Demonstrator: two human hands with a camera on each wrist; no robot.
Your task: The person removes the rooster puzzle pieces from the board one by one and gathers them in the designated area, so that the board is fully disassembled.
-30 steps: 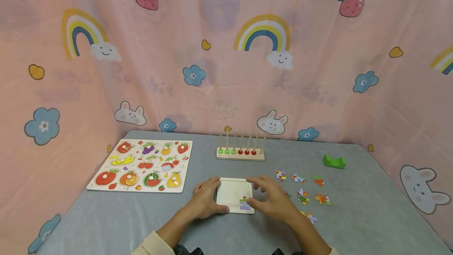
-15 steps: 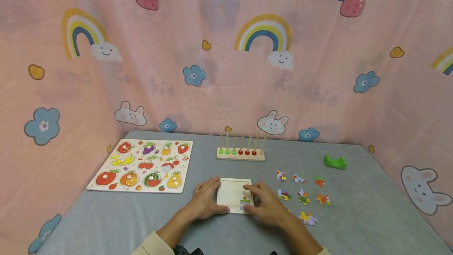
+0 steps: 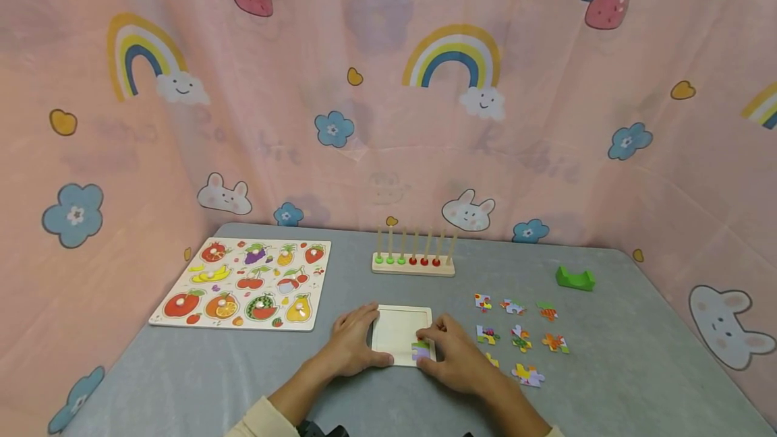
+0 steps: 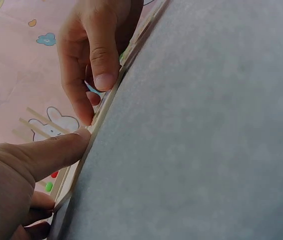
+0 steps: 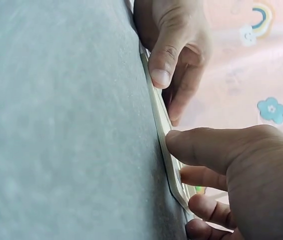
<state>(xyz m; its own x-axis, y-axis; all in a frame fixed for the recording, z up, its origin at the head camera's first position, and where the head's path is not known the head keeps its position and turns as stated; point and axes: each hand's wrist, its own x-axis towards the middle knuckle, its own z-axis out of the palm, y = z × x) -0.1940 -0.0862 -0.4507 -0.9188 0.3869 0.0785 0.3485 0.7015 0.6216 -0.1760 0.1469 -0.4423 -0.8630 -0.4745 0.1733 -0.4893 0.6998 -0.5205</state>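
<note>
A square wooden puzzle tray [image 3: 393, 333] lies flat on the table in the head view. In its lower right corner is a jigsaw piece [image 3: 420, 352], purple and green with a bit of red at the top. My left hand [image 3: 351, 344] grips the tray's left side, thumb on the near edge and fingers along the far left. With curled index finger and thumb, my right hand [image 3: 456, 357] pinches across the piece, partly covering it. In the right wrist view the right thumb [image 5: 201, 145] sits at the tray's near edge; the piece is hidden there.
Several loose jigsaw pieces [image 3: 520, 338] lie in rows right of the tray. A fruit peg puzzle board [image 3: 276, 295] is at the left. Behind the tray stands a bead rack [image 3: 413, 268] with upright rods. A green curved block [image 3: 574, 279] sits at the back right.
My right hand has moved left and down from the tray's right edge. Its index finger has come down to the piece's top and uncovered loose pieces beside it. The left hand stays put.
</note>
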